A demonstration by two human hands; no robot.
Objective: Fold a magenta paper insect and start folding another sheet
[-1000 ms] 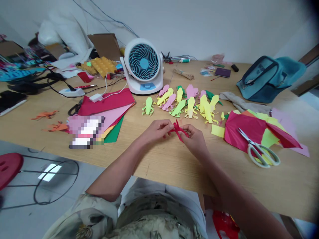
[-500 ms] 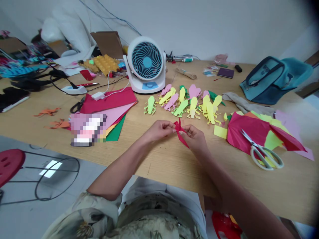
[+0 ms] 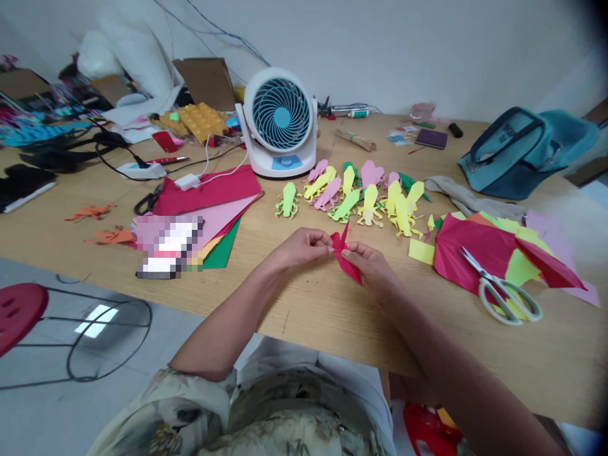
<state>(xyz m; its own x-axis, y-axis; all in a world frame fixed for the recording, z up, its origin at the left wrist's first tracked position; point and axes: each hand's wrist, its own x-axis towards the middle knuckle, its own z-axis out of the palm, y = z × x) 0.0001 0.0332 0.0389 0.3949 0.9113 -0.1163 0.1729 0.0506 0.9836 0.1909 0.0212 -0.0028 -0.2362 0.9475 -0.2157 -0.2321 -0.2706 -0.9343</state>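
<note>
Head view: red folded paper (image 3: 350,266), creased, one narrow point sticking up and a wider pointed flap slanting down right, held just above the smooth wood-grain table (image 3: 313,316), in front of the folded paper figures (image 3: 370,206) with thin bent legs. Metal-bladed, pale-handled scissors (image 3: 506,294) lie on loose crumpled sheets (image 3: 468,250) at right. Left hand (image 3: 306,247): fingers curled, fingertips pinching paper's left edge. Right hand (image 3: 373,263): thumb and fingers closed on its right side.
</note>
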